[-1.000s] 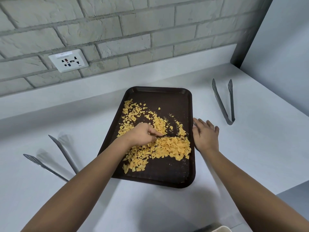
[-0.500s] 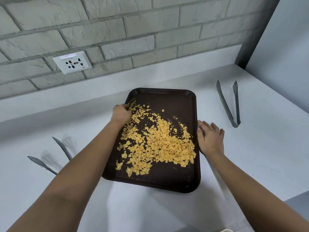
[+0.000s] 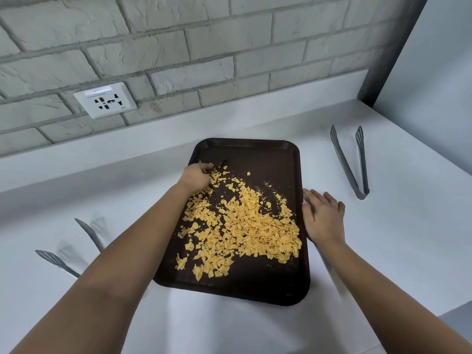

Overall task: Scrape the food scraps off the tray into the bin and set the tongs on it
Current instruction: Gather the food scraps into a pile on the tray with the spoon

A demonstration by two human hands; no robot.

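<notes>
A dark brown tray [image 3: 268, 154] lies on the white counter, with yellow food scraps [image 3: 245, 226] heaped over its middle and near right. My left hand [image 3: 196, 176] is at the tray's far left edge, fingers curled round a small dark utensil [image 3: 221, 162] whose tip pokes out over the scraps. My right hand [image 3: 323, 217] rests flat against the tray's right rim, fingers straight. Grey tongs [image 3: 357, 169] lie to the right of the tray. A second pair of tongs [image 3: 88, 231] lies at the left, partly hidden by my left arm. No bin is in view.
A brick wall with a white socket [image 3: 106, 99] runs behind the counter above a low ledge. A grey wall panel [image 3: 434, 85] closes the right side. The counter's front edge drops off at the lower right [image 3: 449, 312].
My left hand has moved with the dark utensil from the middle of the scraps to the tray's far left edge. My right hand stays on the right rim.
</notes>
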